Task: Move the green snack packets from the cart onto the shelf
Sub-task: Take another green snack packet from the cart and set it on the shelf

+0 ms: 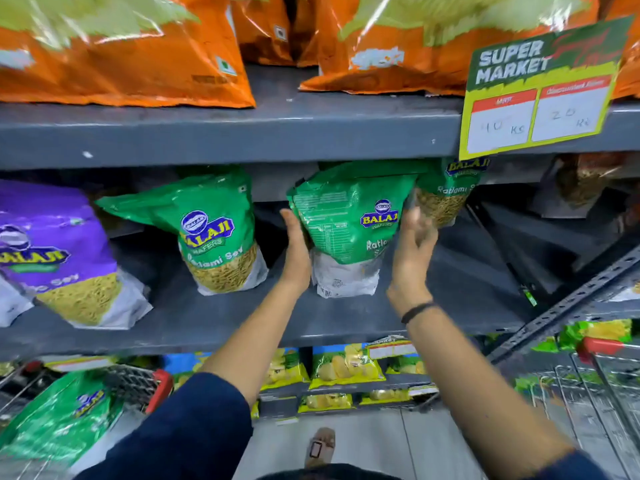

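Observation:
A green Balaji snack packet [346,223] stands upright on the grey middle shelf [207,317]. My left hand [296,247] presses flat against its left side. My right hand [414,244] is at its right edge, fingers spread and blurred, and I cannot tell whether it touches the packet. Another green packet [214,230] stands to the left on the same shelf, and a third [446,192] stands further back on the right. More green packets [59,420] lie in the cart [138,382] at the lower left.
A purple packet [55,251] stands at the shelf's left end. Orange bags [121,53] fill the shelf above, with a price sign [540,88] hanging from its edge. A second cart [595,382] is at the lower right. Yellow packets [346,368] sit on the shelf below.

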`<move>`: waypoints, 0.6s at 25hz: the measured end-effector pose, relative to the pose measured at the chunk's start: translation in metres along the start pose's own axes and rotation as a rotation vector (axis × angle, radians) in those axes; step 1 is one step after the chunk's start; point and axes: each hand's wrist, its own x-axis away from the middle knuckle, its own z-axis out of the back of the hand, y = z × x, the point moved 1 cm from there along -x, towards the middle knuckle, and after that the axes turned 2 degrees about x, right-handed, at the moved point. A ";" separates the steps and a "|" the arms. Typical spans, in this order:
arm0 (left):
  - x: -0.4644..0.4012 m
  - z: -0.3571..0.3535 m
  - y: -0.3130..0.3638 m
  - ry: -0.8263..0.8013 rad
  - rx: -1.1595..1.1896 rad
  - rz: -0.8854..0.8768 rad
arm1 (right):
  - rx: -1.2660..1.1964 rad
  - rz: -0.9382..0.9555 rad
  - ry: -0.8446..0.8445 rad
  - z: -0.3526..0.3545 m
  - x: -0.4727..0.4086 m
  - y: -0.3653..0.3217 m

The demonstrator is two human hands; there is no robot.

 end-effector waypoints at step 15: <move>-0.022 0.001 -0.063 0.006 -0.297 0.154 | 0.200 -0.251 -0.058 0.017 -0.006 0.053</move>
